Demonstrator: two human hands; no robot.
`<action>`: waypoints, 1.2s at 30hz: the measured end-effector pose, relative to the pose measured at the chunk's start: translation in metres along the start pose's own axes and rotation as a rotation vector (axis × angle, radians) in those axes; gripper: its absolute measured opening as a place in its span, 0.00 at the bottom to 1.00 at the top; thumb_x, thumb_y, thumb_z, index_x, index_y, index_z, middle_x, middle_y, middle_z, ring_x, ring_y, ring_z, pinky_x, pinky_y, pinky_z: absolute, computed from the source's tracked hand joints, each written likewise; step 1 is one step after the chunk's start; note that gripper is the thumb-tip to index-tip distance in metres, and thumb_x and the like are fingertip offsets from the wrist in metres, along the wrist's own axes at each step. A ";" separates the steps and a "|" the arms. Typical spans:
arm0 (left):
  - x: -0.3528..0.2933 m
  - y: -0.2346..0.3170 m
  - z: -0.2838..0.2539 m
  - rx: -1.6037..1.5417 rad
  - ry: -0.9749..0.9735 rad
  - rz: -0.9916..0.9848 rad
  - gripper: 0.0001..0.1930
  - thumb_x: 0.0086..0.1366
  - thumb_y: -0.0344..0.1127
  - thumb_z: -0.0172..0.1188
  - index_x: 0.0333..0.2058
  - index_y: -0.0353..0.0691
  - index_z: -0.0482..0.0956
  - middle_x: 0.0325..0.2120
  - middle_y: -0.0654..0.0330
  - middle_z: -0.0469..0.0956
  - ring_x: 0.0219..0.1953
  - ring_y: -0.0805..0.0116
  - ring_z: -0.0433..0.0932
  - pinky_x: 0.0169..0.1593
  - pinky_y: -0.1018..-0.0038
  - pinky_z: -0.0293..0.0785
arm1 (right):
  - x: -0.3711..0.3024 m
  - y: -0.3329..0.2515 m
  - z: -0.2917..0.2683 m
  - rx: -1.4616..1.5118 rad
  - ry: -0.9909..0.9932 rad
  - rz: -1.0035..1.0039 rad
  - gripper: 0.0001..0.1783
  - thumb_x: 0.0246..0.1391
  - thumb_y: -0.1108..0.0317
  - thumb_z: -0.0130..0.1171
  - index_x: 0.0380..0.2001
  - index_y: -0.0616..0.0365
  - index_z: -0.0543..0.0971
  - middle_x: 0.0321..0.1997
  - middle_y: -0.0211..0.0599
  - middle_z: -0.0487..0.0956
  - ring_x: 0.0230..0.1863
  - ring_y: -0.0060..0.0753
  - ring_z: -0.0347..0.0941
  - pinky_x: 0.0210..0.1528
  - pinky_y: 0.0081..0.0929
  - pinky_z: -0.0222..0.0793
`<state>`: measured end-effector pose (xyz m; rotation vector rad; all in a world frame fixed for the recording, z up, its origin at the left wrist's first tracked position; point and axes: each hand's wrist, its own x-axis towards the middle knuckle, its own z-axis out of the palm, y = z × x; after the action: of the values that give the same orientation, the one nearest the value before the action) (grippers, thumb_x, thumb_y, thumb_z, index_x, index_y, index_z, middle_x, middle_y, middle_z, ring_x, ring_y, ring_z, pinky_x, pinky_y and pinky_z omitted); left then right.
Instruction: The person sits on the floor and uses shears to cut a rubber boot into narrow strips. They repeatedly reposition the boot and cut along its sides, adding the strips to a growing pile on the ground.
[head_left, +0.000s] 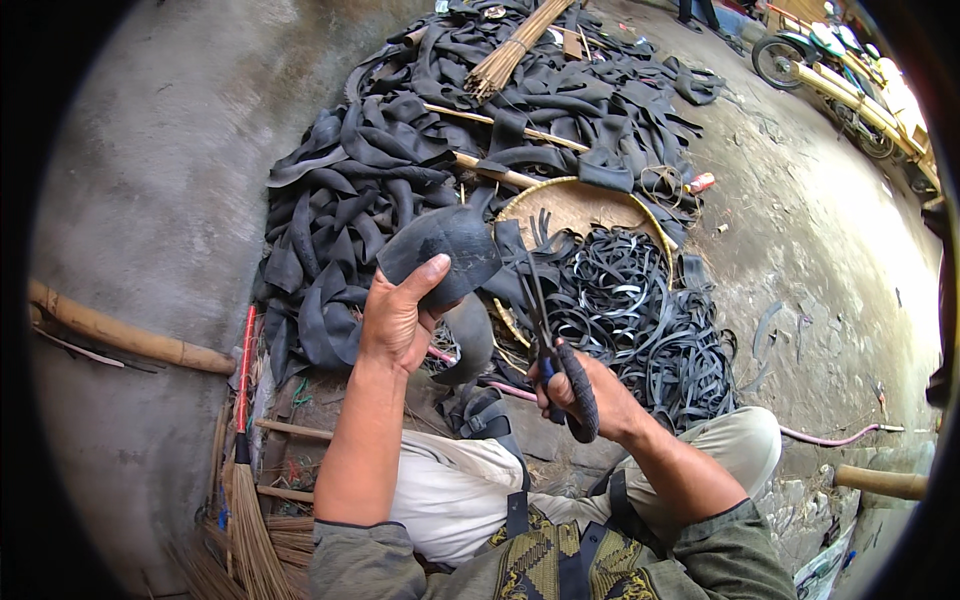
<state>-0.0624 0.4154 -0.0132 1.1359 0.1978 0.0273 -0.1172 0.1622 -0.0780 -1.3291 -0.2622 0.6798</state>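
Note:
My left hand grips a wide, curved sheet of black rubber, thumb on top and fingers underneath. A long tail of the rubber hangs below that hand. To its right, my right hand is closed around the dark, wrapped handles of a pair of scissors. The scissor blades point up and away, a little apart from the sheet. Beyond both hands spreads a heap of black rubber pieces. Thin cut rubber strips lie tangled just past my right hand.
A round woven tray lies half covered by rubber. A bundle of thin sticks rests on the heap. At left are a bamboo pole and a stick broom. A motorcycle stands far right; a pink hose lies nearer.

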 end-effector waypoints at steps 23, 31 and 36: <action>0.003 -0.011 0.010 0.009 -0.039 -0.038 0.19 0.65 0.27 0.68 0.54 0.42 0.79 0.44 0.60 0.84 0.41 0.70 0.86 0.38 0.72 0.87 | 0.013 -0.008 0.001 0.024 -0.021 0.015 0.43 0.54 0.26 0.63 0.45 0.61 0.77 0.28 0.28 0.76 0.26 0.21 0.73 0.31 0.22 0.71; 0.003 -0.018 0.019 0.013 -0.062 -0.100 0.19 0.65 0.28 0.68 0.54 0.43 0.80 0.45 0.63 0.84 0.44 0.71 0.85 0.43 0.70 0.87 | 0.009 -0.008 -0.002 0.047 0.021 -0.032 0.36 0.57 0.31 0.65 0.39 0.58 0.75 0.23 0.21 0.73 0.23 0.14 0.68 0.25 0.18 0.65; 0.006 -0.020 0.019 0.007 -0.076 -0.071 0.19 0.66 0.27 0.67 0.55 0.41 0.79 0.45 0.62 0.84 0.43 0.71 0.86 0.43 0.69 0.88 | 0.006 -0.009 -0.003 0.018 0.035 0.056 0.37 0.58 0.31 0.63 0.43 0.59 0.77 0.22 0.23 0.74 0.23 0.15 0.70 0.26 0.18 0.67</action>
<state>-0.0546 0.3906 -0.0241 1.1343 0.1706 -0.0798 -0.1081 0.1621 -0.0714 -1.3338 -0.1906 0.7040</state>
